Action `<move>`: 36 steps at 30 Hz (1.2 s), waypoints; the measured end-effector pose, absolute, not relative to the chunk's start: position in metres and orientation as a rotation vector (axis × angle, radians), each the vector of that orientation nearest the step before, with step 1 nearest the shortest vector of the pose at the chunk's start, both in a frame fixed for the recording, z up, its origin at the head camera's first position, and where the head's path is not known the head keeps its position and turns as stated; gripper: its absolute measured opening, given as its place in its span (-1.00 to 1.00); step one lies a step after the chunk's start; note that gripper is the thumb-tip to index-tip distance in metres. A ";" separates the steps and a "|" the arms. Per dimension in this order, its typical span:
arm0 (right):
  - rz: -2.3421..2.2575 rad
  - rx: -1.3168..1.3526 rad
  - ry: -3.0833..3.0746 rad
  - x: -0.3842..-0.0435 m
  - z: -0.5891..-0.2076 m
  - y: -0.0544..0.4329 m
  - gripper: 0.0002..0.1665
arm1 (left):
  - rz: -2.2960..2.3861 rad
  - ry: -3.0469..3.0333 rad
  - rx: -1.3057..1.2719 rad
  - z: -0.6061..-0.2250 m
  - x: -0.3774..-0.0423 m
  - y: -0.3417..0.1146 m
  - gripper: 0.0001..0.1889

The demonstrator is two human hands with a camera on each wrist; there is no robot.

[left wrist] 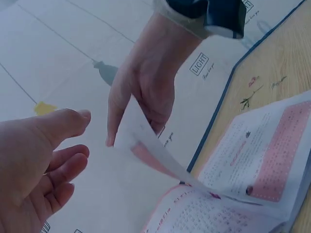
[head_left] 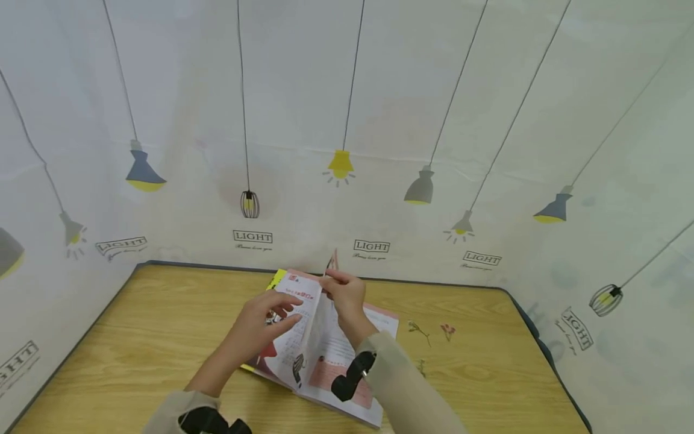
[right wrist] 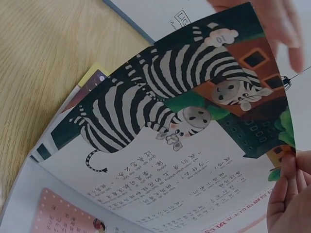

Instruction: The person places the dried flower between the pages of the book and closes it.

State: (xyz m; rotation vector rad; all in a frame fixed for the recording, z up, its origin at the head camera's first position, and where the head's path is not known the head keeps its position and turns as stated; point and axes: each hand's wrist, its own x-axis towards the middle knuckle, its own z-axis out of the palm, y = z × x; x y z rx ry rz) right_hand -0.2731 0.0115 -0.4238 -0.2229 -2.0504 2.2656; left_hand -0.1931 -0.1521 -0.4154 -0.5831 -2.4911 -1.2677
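An illustrated book (head_left: 376, 319) lies spread on the table, slightly turned, its yellow cover edge showing at the left. My right hand (head_left: 349, 301) pinches the upper outer corner of one page (right wrist: 209, 131), which stands up from the spine. Two zebras and dark buildings are printed on that page in the right wrist view. Over the left-hand side of the book hovers my left hand (head_left: 262, 319), its fingers loosely bent and holding nothing. In the left wrist view its thumb and fingers (left wrist: 65, 162) are apart from the lifted page (left wrist: 150, 141).
Small dried flower sprigs lie right of the book, one pale with a green stem (head_left: 417, 330), one pinkish red (head_left: 447, 331). The wooden table (head_left: 179, 319) meets a pale cloth wall (head_left: 303, 120) printed with hanging lamps along its back and sides.
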 end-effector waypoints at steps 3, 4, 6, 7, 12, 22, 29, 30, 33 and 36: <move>2.265 -0.204 -2.041 -0.274 -0.425 0.008 -0.75 | -1.284 -2.565 -0.619 -0.405 -0.191 -0.145 -0.79; 2.265 -0.200 -2.041 -0.274 -0.425 0.006 -0.75 | -1.286 -2.590 -0.633 -0.403 -0.190 -0.143 -0.79; 2.257 -0.195 -2.046 -0.273 -0.425 0.004 -0.75 | -1.280 -2.642 -0.643 -0.399 -0.189 -0.140 -0.80; 2.252 -0.191 -2.049 -0.273 -0.425 0.004 -0.74 | -1.275 -2.672 -0.640 -0.398 -0.189 -0.139 -0.81; 2.247 -0.193 -2.055 -0.272 -0.423 0.000 -0.74 | -1.234 -2.748 -0.588 -0.397 -0.189 -0.134 -0.81; 2.214 -0.240 -2.073 -0.273 -0.424 -0.005 -0.77 | -1.278 -2.787 -0.442 -0.398 -0.188 -0.131 -0.75; 2.215 -0.241 -2.050 -0.276 -0.428 -0.007 -0.76 | -1.262 -2.797 -0.285 -0.399 -0.187 -0.134 -0.75; 2.214 -0.240 -2.055 -0.276 -0.428 -0.007 -0.76 | -1.255 -2.791 -0.282 -0.399 -0.187 -0.135 -0.76; 2.221 -0.214 -2.070 -0.277 -0.427 -0.004 -0.74 | -1.233 -2.774 -0.289 -0.402 -0.188 -0.140 -0.74; 2.229 -0.179 -2.099 -0.277 -0.427 0.003 -0.71 | -1.214 -2.769 -0.276 -0.405 -0.188 -0.146 -0.74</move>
